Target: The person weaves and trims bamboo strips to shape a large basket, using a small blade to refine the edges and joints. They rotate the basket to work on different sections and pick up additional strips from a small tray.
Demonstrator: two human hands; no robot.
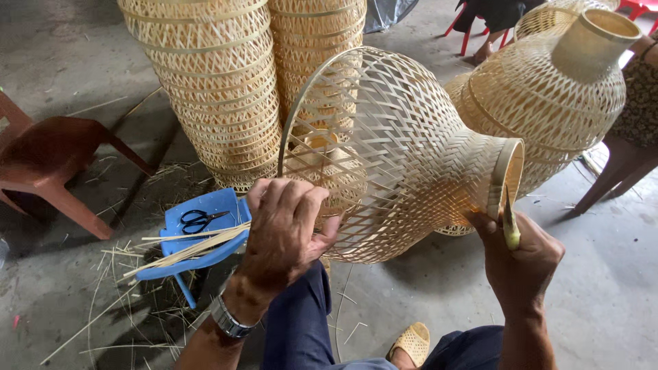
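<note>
A woven bamboo basket (404, 144), bell-shaped with a wide open mouth and a narrow neck, lies sideways above my knees. My left hand (284, 229) grips the rim of the wide mouth at its lower edge. My right hand (517, 257) holds the narrow neck ring and pinches a bamboo strip end (510, 229) that sticks out there. A metal watch (229, 321) sits on my left wrist.
Tall stacks of finished baskets (219, 89) stand behind, and another basket (548, 89) rests at the right. A blue plastic stool (202, 236) holds black scissors (199, 219) and bamboo strips. A brown plastic chair (48, 164) stands left. Someone sits at the far right (641, 96). Bamboo scraps litter the concrete floor.
</note>
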